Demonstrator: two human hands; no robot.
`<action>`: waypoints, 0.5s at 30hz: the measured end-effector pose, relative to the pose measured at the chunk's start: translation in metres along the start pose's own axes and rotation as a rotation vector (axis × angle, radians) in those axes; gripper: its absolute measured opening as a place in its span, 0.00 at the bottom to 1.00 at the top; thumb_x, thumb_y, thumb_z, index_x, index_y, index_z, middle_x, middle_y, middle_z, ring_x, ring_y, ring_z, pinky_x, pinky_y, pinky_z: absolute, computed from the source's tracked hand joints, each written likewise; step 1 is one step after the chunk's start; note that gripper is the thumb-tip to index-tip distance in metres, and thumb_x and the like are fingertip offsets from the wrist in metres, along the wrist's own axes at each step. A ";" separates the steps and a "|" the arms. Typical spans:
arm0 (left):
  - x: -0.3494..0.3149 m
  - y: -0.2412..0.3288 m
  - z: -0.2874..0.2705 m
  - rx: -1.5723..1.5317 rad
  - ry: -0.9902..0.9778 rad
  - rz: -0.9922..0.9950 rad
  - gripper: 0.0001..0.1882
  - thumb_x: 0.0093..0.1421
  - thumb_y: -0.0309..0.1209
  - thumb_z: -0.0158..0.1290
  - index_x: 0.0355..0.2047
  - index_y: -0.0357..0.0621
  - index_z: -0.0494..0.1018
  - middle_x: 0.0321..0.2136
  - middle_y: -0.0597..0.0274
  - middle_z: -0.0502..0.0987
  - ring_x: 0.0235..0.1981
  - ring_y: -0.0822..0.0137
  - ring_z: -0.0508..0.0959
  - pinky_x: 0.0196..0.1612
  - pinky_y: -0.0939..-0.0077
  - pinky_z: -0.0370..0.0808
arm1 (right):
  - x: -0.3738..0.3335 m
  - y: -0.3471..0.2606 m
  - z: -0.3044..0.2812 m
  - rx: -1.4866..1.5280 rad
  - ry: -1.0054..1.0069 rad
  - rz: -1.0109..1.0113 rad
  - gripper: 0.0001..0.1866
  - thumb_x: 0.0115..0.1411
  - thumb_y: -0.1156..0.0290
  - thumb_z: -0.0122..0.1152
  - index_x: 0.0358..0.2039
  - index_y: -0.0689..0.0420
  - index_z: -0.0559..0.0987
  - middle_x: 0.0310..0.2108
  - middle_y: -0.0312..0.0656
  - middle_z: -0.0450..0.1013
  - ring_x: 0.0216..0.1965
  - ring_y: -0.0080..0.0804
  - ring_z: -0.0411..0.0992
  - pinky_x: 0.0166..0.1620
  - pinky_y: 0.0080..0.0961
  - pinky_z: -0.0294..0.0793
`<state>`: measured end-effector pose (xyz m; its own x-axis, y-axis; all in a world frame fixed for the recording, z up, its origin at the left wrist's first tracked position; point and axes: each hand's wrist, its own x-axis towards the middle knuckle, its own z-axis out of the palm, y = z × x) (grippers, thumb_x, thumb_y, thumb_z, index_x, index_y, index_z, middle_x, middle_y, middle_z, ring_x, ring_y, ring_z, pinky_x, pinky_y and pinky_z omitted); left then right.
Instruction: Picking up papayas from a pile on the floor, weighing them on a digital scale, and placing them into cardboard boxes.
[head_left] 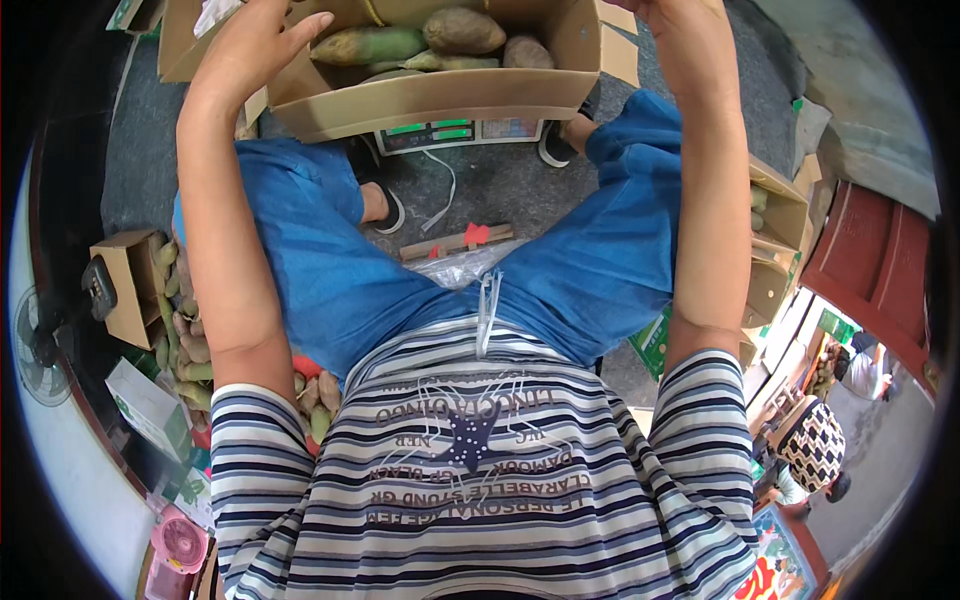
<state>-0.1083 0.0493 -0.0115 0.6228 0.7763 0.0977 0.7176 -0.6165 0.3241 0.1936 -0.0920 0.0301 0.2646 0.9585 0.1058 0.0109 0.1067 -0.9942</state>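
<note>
An open cardboard box (430, 112) stands in front of me between my knees, on a scale (460, 135) with lit green displays. Inside lie several large green and brown tubers or gourds (465, 32). My left hand (255, 42) is above the box's left side, its thumb stretched away from the rest. Nothing shows in its grip, though the other fingers are largely cut off by the upper edge. Close to the box's right flap (618, 55), my right hand (690, 25) is cut off by the same edge. Its fingertips barely show, so any hold or touch is hidden.
Piles of similar produce (185, 340) and a small carton (130, 285) lie to my left. Right of my knee are more open cartons (780, 210). A wooden strip (455, 242) with red pieces lies between my legs. Other people (815, 450) are farther right.
</note>
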 end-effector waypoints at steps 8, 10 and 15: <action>0.004 0.003 0.004 0.022 -0.046 0.024 0.25 0.56 0.44 0.53 0.48 0.40 0.67 0.38 0.47 0.74 0.37 0.57 0.76 0.41 0.67 0.72 | 0.002 0.001 -0.003 -0.233 -0.025 0.059 0.09 0.58 0.74 0.42 0.32 0.58 0.73 0.30 0.39 0.73 0.32 0.24 0.71 0.37 0.19 0.69; -0.001 -0.003 0.007 0.019 -0.040 0.007 0.25 0.56 0.44 0.53 0.48 0.40 0.67 0.38 0.47 0.75 0.37 0.57 0.76 0.40 0.67 0.72 | 0.000 0.005 0.000 -0.549 -0.090 -0.067 0.08 0.57 0.74 0.43 0.32 0.60 0.73 0.30 0.43 0.73 0.32 0.28 0.72 0.37 0.23 0.70; 0.000 0.000 0.002 0.060 -0.021 -0.002 0.26 0.55 0.45 0.53 0.48 0.40 0.67 0.38 0.46 0.74 0.37 0.57 0.76 0.40 0.68 0.72 | -0.004 0.024 -0.009 -1.434 -0.091 -0.167 0.10 0.55 0.67 0.51 0.33 0.59 0.74 0.33 0.54 0.73 0.38 0.39 0.74 0.42 0.36 0.71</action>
<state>-0.1077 0.0494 -0.0137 0.6272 0.7750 0.0771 0.7358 -0.6221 0.2674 0.2014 -0.0952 0.0055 0.1032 0.9806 0.1665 0.9886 -0.0826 -0.1261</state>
